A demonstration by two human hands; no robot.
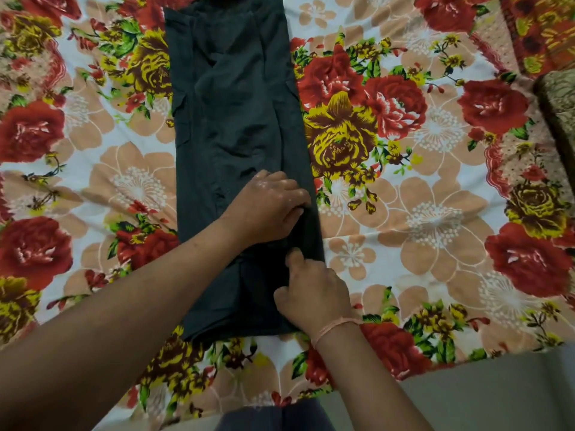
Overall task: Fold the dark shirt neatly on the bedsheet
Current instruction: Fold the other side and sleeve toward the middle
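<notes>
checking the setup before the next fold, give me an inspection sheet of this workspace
surface: floral cloth bedsheet in red, yellow and peach, spread flat, lightly creased
job's things: dark grey fabric shirt, folded into a long narrow strip on the sheet
clutter: nothing seen
grippers: left hand crosses over and pinches the shirt's right edge; right hand rests on the same edge nearer the person, grip unclear; pink thread band on its wrist
cables: nothing seen
surroundings: grey floor beside the sheet's near edge; what looks like a brown patterned cushion at far right
</notes>
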